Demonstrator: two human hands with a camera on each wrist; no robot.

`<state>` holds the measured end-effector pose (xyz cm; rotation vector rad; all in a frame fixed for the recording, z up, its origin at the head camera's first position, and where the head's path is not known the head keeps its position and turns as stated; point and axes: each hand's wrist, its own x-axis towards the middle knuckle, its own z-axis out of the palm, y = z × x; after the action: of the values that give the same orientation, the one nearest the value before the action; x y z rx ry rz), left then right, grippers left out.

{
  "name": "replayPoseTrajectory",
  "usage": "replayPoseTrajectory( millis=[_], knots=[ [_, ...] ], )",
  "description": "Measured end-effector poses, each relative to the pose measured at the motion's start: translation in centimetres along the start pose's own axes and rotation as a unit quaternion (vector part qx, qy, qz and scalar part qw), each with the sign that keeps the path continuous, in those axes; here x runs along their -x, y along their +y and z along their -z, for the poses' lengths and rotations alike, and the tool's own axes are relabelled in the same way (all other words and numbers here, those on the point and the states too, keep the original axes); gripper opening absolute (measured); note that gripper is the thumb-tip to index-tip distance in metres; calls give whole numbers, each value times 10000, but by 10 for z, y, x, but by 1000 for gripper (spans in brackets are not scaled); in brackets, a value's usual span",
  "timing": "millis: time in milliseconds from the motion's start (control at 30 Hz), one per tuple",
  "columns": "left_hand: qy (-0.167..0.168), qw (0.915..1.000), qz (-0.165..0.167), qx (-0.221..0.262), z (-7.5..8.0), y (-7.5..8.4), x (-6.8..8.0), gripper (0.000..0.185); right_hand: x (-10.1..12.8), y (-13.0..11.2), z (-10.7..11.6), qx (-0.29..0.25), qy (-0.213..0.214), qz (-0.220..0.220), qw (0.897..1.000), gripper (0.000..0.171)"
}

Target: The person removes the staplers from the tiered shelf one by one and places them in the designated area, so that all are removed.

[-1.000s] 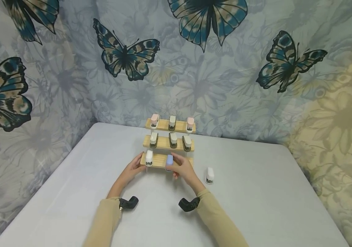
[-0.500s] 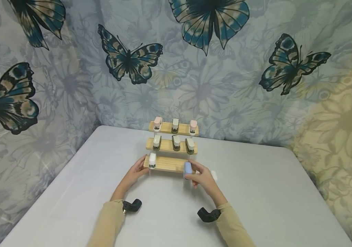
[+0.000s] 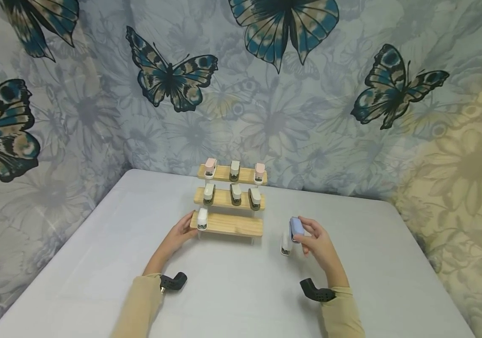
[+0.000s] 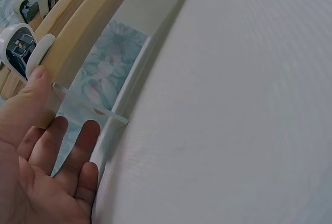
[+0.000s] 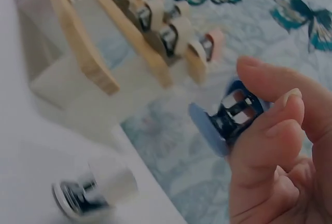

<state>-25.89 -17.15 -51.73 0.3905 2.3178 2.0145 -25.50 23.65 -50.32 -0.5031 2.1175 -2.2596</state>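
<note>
A small blue stapler (image 3: 296, 228) is pinched between the thumb and fingers of my right hand (image 3: 318, 241), off the table to the right of a three-tier wooden rack (image 3: 234, 225). In the right wrist view, the blue stapler (image 5: 207, 128) shows its dark front end. Close beside it, a white stapler (image 3: 285, 245) stands on the table, partly hidden. My left hand (image 3: 183, 231) holds the left end of the rack's lowest board; in the left wrist view the thumb lies by the white stapler (image 4: 19, 47) there, other fingers below the board (image 4: 78, 32).
Three staplers stand on the middle board (image 3: 222, 197), and three on the top board (image 3: 247, 176), pink ones at its ends. Clear supports (image 4: 91, 103) hold the rack above the white table (image 3: 241, 291). A butterfly-print cloth (image 3: 274, 122) hangs behind.
My right hand has lifted the blue stapler off the lowest board and carried it right, past the rack's end, beside the white stapler on the table. The left hand has stayed on the rack.
</note>
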Motion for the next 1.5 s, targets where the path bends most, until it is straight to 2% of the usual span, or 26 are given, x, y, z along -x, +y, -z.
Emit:
replayPoseTrajectory(
  millis=[167, 333, 500, 633, 967, 1233, 1367, 1500],
  knots=[
    [-38, 9999, -44, 148, -1, 0, -1, 65, 14, -36, 4, 49, -427, -187, 9989, 52],
    [-49, 9998, -137, 135, -1, 0, 0, 65, 22, -55, 6, -130, -648, -818, 9945, 58],
    [-84, 9998, -172, -54, 1, 1, -1, 67, 22, -49, 12, -342, -671, -1238, 9894, 60],
    [-39, 9997, -211, -84, 3, 2, -3, 66, 21, -40, 14, -452, -633, -1237, 9893, 60],
    [-16, 9997, -199, -130, 3, -1, -1, 65, 26, -28, 14, -40, -278, -1521, 9880, 63],
    [-6, 9999, -78, -141, 3, 0, -1, 66, 28, -25, 14, -14, -190, -1562, 9875, 64],
    [-21, 10000, -56, -73, 2, 1, -1, 66, 29, -22, 16, -91, -206, -1679, 9855, 65],
    [56, 10000, -8, -7, 0, 3, 0, 65, 29, -20, 19, 89, -210, -1886, 9818, 67]
  ],
)
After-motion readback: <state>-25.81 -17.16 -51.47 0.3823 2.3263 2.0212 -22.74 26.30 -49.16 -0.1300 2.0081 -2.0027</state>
